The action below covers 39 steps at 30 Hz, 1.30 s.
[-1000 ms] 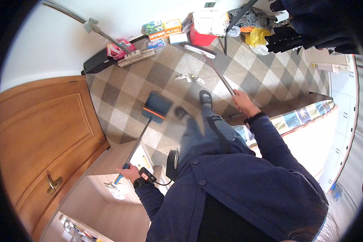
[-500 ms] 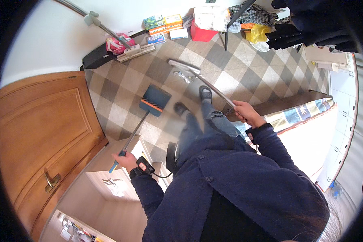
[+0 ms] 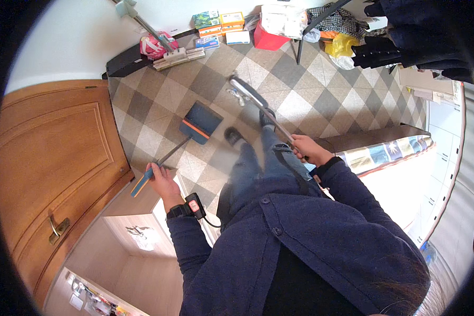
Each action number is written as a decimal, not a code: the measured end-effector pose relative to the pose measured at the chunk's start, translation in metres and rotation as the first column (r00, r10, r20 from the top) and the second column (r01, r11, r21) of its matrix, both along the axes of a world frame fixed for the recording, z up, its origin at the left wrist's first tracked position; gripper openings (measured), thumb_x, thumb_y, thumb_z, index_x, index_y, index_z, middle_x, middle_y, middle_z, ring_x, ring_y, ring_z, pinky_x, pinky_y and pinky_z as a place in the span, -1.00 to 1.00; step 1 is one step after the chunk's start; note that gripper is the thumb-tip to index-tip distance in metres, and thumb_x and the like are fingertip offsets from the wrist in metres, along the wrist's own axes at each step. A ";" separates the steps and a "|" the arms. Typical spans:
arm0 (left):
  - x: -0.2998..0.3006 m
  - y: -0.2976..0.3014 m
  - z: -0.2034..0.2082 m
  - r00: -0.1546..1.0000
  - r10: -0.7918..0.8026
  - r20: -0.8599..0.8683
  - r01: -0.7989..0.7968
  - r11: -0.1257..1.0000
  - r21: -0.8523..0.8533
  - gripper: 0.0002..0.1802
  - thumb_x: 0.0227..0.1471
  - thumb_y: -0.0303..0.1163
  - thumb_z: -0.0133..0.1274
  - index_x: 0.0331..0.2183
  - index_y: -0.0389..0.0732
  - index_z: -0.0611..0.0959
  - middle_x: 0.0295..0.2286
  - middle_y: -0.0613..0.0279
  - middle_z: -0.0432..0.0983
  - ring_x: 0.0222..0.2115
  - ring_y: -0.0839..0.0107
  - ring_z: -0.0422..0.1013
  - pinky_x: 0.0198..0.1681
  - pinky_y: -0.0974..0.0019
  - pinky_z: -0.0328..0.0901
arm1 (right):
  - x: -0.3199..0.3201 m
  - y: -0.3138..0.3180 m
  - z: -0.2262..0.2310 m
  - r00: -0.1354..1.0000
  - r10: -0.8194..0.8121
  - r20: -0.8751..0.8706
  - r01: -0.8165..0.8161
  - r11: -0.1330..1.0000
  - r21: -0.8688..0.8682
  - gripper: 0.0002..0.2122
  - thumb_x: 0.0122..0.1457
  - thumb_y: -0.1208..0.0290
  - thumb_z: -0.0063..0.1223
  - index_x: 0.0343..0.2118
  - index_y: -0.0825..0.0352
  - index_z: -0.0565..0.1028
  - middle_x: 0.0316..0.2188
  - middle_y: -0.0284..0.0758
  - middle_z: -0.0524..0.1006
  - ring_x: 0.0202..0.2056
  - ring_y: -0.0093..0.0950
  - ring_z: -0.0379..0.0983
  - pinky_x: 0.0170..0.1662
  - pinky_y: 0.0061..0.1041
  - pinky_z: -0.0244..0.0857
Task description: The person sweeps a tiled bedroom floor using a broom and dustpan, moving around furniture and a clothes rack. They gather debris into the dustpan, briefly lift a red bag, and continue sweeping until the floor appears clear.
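My left hand (image 3: 164, 182) is wrapped round the blue-and-orange grip of a long-handled dustpan. The dark blue-grey dustpan (image 3: 208, 119), with an orange toothed strip, rests on the floor ahead and left of my feet. In my right hand (image 3: 312, 150) is the metal pole of a broom (image 3: 249, 91), its long narrow head slanting on the floor beyond my right foot. Beside the broom head lies a small whitish, shiny bit of litter (image 3: 238, 96); its kind cannot be made out. A gap of floor separates the broom head from the dustpan.
A wooden door (image 3: 63, 174) and a pale wood cabinet (image 3: 137, 263) stand at my left. Along the far wall are a flat mop (image 3: 180, 58), small boxes (image 3: 231, 23) and a red bin (image 3: 268, 39). A bed (image 3: 389, 179) is at my right; dark clothes (image 3: 405, 39) hang far right.
The broom head has swung from nearly crosswise to a steeper slant, and my right hand has shifted left. My left hand has risen in the picture, with the dustpan's handle now lying flatter.
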<state>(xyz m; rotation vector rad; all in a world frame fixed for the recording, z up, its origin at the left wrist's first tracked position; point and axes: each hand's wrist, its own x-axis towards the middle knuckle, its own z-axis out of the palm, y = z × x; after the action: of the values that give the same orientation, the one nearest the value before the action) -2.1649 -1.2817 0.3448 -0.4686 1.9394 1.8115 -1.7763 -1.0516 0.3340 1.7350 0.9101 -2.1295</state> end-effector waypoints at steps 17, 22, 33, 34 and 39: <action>-0.001 -0.008 -0.003 0.985 0.129 -0.119 -0.120 0.990 0.081 -0.74 0.07 -0.27 0.08 -0.18 -0.05 0.45 -0.30 0.44 0.32 -0.31 0.58 0.22 -0.22 0.35 0.14 | -0.080 0.008 0.019 0.959 0.184 -0.215 -0.212 0.970 -0.120 -0.57 0.14 0.41 -0.18 0.11 0.29 0.24 -0.63 -0.47 0.29 -0.72 -0.71 0.16 -0.74 -0.70 0.00; -0.005 -0.042 0.006 0.957 0.273 -0.102 -0.259 0.957 0.128 -0.76 0.09 -0.29 0.06 -0.18 -0.07 0.45 -0.26 0.42 0.35 -0.22 0.55 0.25 -0.12 0.31 0.16 | -0.078 0.022 0.060 0.928 0.348 -0.131 -0.337 0.936 0.097 -0.62 0.11 0.42 -0.21 0.03 0.32 0.31 -0.67 -0.51 0.27 -0.76 -0.70 0.15 -0.76 -0.67 0.00; 0.010 -0.056 -0.003 0.937 0.350 -0.025 -0.344 0.931 0.125 -0.73 0.08 -0.31 0.06 -0.15 -0.05 0.45 -0.27 0.48 0.37 -0.28 0.63 0.25 -0.13 0.38 0.12 | -0.128 0.012 0.003 0.822 0.570 0.013 -0.569 0.820 0.060 -0.51 0.10 0.48 -0.27 0.16 0.28 0.20 -0.66 -0.50 0.27 -0.73 -0.71 0.19 -0.75 -0.69 0.02; 0.010 -0.056 -0.003 0.943 0.333 -0.019 -0.328 0.935 0.137 -0.72 0.08 -0.31 0.07 -0.14 -0.03 0.45 -0.27 0.49 0.37 -0.28 0.63 0.25 -0.13 0.38 0.12 | -0.132 0.010 0.003 0.793 0.609 -0.011 -0.609 0.793 0.018 -0.51 0.10 0.47 -0.27 0.16 0.28 0.20 -0.66 -0.50 0.28 -0.73 -0.71 0.19 -0.75 -0.69 0.02; -0.001 -0.067 -0.002 0.944 0.330 0.014 -0.330 0.935 0.129 -0.67 0.06 -0.30 0.09 -0.10 -0.02 0.45 -0.24 0.50 0.34 -0.25 0.62 0.22 -0.10 0.34 0.11 | -0.143 0.027 0.029 0.884 0.460 -0.084 -0.465 0.884 -0.046 -0.58 0.13 0.37 -0.15 0.08 0.30 0.28 -0.64 -0.47 0.34 -0.74 -0.70 0.19 -0.75 -0.69 0.00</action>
<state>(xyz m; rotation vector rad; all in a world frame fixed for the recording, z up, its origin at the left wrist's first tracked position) -2.1655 -1.3483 0.3431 -0.7841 1.8163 2.1319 -1.9197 -1.0247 0.3633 1.2535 1.1277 -1.8828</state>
